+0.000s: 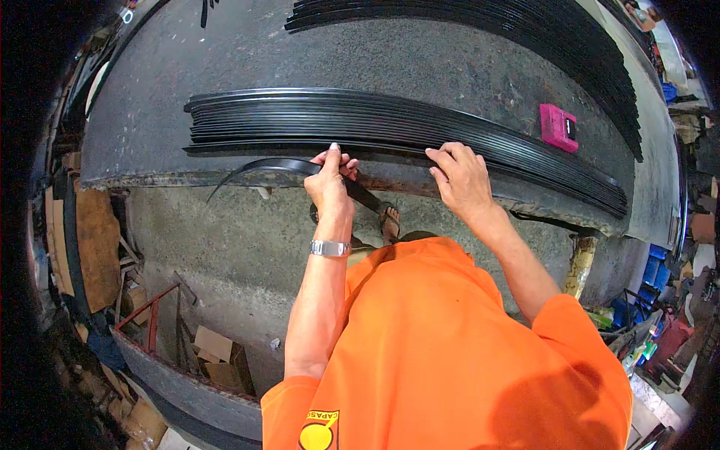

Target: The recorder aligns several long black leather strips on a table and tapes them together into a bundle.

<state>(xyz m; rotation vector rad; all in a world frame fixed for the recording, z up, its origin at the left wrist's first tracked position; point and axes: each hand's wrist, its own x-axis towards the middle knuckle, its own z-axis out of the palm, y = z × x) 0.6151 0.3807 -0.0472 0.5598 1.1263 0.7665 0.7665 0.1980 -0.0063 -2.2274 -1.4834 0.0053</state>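
My left hand (pixel 333 183), with a metal-banded watch on its wrist, grips a flexible black strip (pixel 281 163). One end of the strip curves down past the table edge to the left, and the other part hangs down to the right towards my foot. My right hand (pixel 458 174) is at the near edge of a row of long black strips (pixel 315 115) lying side by side on the dark table. Its thumb and index finger are a little apart near the closest strip; whether they pinch it I cannot tell.
A pink box (pixel 558 128) sits behind the row on the right. Another spread of black strips (pixel 506 25) lies at the far side of the table (pixel 253 62). Below the worn table edge are my sandalled foot (pixel 390 219) and, lower left, an open cardboard box (pixel 222 360).
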